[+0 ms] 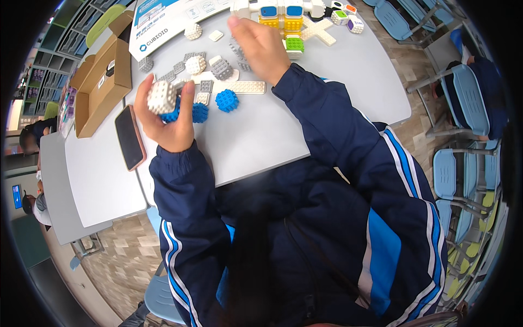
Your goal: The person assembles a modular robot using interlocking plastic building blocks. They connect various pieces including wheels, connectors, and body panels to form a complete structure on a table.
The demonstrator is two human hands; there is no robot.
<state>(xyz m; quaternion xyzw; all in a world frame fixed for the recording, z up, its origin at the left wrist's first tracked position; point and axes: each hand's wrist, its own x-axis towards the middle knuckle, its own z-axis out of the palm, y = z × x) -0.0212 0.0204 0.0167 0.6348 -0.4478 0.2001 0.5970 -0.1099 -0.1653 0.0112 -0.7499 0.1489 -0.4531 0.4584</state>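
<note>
The fingers and thumb of the left hand (170,132) are clamped on a white studded block (162,98), raised above the left side of the table (261,131); blue studded pieces (199,112) show beside and behind the thumb. The right hand (266,52) points far and left, beside a grey studded piece (240,56); I cannot tell whether its fingers are closed on anything.

A white printed panel (163,32) lies at the far left, with an open cardboard box (109,95) to its near side. A dark-screened phone (129,139) lies left of the left hand. Beyond the right hand stands a white and yellow model (280,20). A pale studded strip (249,87) lies between the hands, a round blue block (226,101) on its near side. A small white tile (216,35) lies farther off.
</note>
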